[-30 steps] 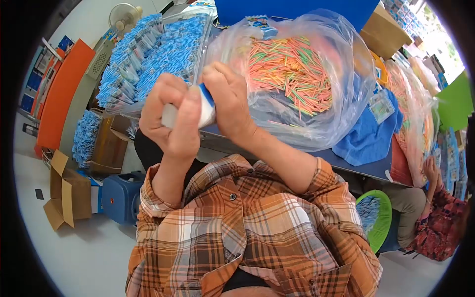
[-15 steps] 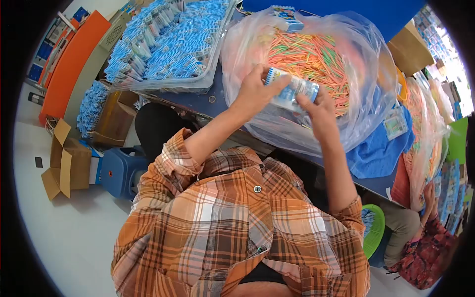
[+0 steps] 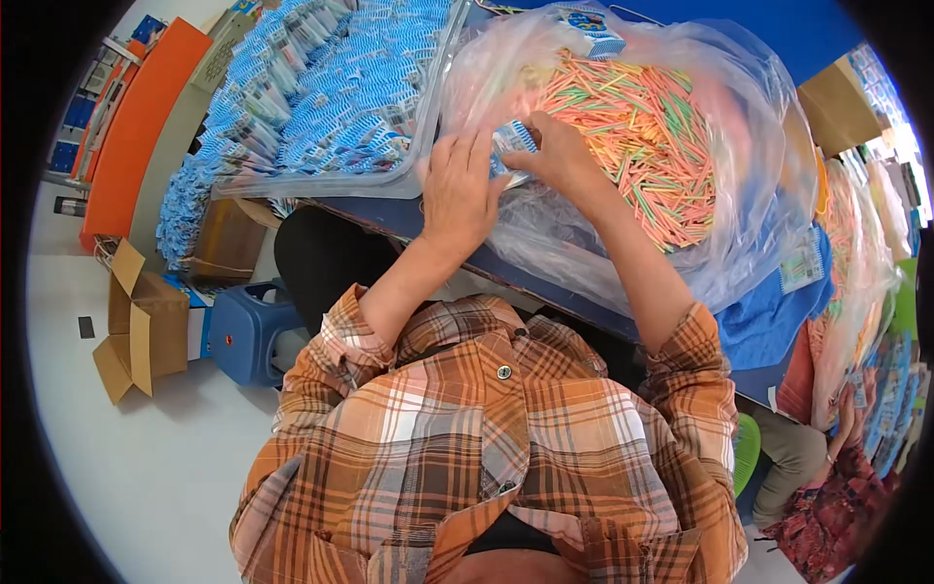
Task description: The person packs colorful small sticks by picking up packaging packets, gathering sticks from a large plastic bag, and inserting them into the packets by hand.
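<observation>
A small blue-and-white printed plastic packet is between my two hands, at the near left edge of the large clear plastic bag. My right hand pinches its right side with thumb and index finger. My left hand, back upward and fingers fairly straight, is at its left side, the thumb against the lower edge. Part of the packet is hidden behind the fingers. Inside the open bag lies a heap of thin pink, yellow and green sticks.
Left of the bag, a clear plastic tub is full of blue-striped packets. Another packet lies at the bag's far edge. A blue cloth hangs at right. A blue stool and open carton stand at left; a co-worker's sleeve shows at right.
Both hands have moved left with the packet, from over the sticks to beside the tub. The left hand has turned its back up. The view has shifted slightly.
</observation>
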### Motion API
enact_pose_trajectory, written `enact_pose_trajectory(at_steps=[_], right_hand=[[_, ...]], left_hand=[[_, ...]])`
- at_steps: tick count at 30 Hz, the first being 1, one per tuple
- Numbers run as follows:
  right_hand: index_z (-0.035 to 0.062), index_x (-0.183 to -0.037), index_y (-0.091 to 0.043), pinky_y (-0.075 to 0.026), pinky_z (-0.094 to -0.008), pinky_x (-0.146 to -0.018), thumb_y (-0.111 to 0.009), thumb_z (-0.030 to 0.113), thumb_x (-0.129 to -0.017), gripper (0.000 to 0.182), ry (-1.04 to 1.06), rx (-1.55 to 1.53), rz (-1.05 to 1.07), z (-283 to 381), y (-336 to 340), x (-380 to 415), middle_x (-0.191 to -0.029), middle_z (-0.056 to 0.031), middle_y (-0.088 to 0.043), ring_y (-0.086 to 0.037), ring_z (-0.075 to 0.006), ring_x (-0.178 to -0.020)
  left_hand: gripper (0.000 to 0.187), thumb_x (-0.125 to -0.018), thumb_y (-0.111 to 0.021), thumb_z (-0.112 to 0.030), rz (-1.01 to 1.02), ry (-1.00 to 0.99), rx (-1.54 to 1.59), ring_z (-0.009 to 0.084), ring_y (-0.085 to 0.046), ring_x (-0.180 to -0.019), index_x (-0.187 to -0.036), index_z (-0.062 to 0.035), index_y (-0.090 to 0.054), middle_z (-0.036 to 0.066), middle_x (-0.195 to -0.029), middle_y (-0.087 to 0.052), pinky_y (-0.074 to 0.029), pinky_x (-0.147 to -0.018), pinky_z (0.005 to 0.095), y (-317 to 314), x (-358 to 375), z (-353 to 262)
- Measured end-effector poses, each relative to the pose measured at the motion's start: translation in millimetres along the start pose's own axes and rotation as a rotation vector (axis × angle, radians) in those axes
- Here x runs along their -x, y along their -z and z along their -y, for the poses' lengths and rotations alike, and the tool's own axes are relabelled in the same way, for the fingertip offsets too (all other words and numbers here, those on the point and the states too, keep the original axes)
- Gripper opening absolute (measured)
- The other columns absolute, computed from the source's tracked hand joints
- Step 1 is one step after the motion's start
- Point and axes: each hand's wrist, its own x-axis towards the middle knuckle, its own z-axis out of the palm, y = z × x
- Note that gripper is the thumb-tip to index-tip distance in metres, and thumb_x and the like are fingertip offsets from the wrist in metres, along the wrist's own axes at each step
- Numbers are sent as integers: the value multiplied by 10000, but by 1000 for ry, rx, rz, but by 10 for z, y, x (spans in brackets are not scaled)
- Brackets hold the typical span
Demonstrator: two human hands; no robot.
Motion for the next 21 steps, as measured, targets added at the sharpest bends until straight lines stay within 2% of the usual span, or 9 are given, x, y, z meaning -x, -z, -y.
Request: enact_pose_trajectory(at_steps=[1, 3, 7, 10, 15, 16, 17, 18, 21], right_hand=[[5, -1169, -559, -476, -422, -809, -765, 233, -684, 575, -8, 20, 35, 66, 47, 29, -1017, -226, -611, -600, -374, -940], [30, -1170, -571, -472, -421, -825, -756, 221, -686, 552, 21, 144, -50, 20, 21, 82, -1076, -213, -590, -579, -369, -991], [47, -1150, -590, -467, -417, -846, -738, 205, -699, 500, 93, 161, -84, 88, 124, 191, -1107, -176, -560, -552, -354, -1040], [49, -1107, -607, -472, -420, -844, -750, 205, -683, 474, 147, 128, -181, 32, 222, 238, -1031, -160, -576, -565, -349, -999], [17, -983, -625, -467, -359, -751, -785, 198, -683, 385, 289, 121, -210, 181, 385, 377, -905, -124, -591, -579, -268, -842], [15, -949, -629, -468, -349, -725, -790, 207, -685, 364, 296, 92, -194, 246, 384, 437, -877, -117, -592, -580, -252, -811], [1, -846, -596, -453, -395, -639, -749, 243, -735, 307, 190, -58, -140, 367, 397, 516, -780, -140, -588, -558, -298, -719], [-4, -831, -589, -446, -392, -621, -738, 227, -748, 287, 146, -50, -132, 362, 433, 572, -750, -145, -574, -550, -300, -689], [-20, -792, -567, -423, -386, -575, -705, 185, -786, 247, 49, -56, -135, 318, 543, 695, -685, -164, -538, -525, -302, -619]], left_hand=[[575, -712, -743, -144, 32, 32, 0, 316, -469, -1083, -1233, -56, -516, 118, -1147, -541, -348, -852, 440, -48, -55, 24], [535, -708, -739, -125, 101, 99, 3, 298, -480, -1020, -1202, -84, -537, 89, -1076, -545, -342, -798, 419, -126, -127, 49], [443, -681, -748, -115, -10, 84, 108, 276, -502, -886, -1089, -104, -577, 56, -922, -549, -332, -754, 407, -189, -123, 115], [336, -676, -744, -101, -27, 39, 143, 266, -521, -830, -982, -91, -607, 44, -851, -565, -331, -741, 397, -245, -107, 193], [186, -708, -705, -39, -151, -162, 275, 260, -563, -800, -875, -68, -628, 60, -842, -612, -370, -701, 371, -60, -254, 71], [150, -742, -685, -40, -95, -122, 385, 247, -573, -779, -880, -57, -630, 58, -831, -622, -389, -688, 361, -28, -249, 32], [114, -775, -666, -41, -34, -84, 493, 233, -584, -757, -884, -46, -631, 56, -821, -632, -409, -675, 350, 7, -231, 16], [81, -809, -647, -43, 29, -48, 598, 220, -595, -736, -888, -35, -633, 54, -810, -642, -428, -662, 340, 17, -233, -16], [82, -884, -617, -79, 314, 384, 1129, 100, -562, -662, -928, -12, -638, 13, -728, -625, -430, -607, 263, -18, -284, -152]])
